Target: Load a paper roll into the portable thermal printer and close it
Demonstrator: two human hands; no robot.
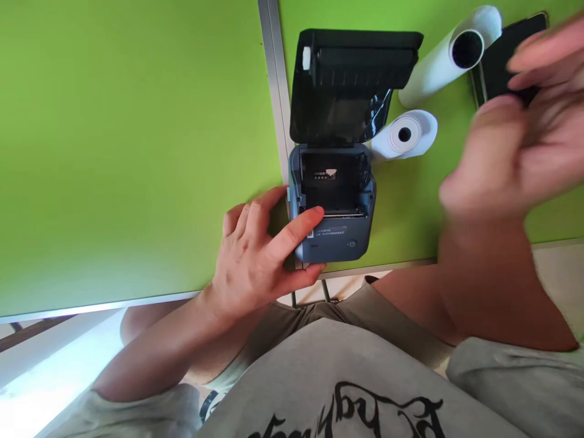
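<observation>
While the left hand (255, 255) grips the near left side of the open printer (335, 201) on the green table (137, 152), the blurred right hand (511, 140) hovers with loosely spread fingers, near two paper rolls (404, 135).

Long white paper roll (449, 55) and dark flat device (497, 58) on green table (137, 121).

- One small grey-blue plastic label printer (335, 234), its black lid open.
- Two white paper rolls: a short one (404, 135) just right of the printer's lid, a long one (449, 55) beyond it.
- One flat black slab (499, 58), farther right of the printer.
- Two bare hands: the left (255, 249) on the printer, the right (515, 146) blurred.
</observation>
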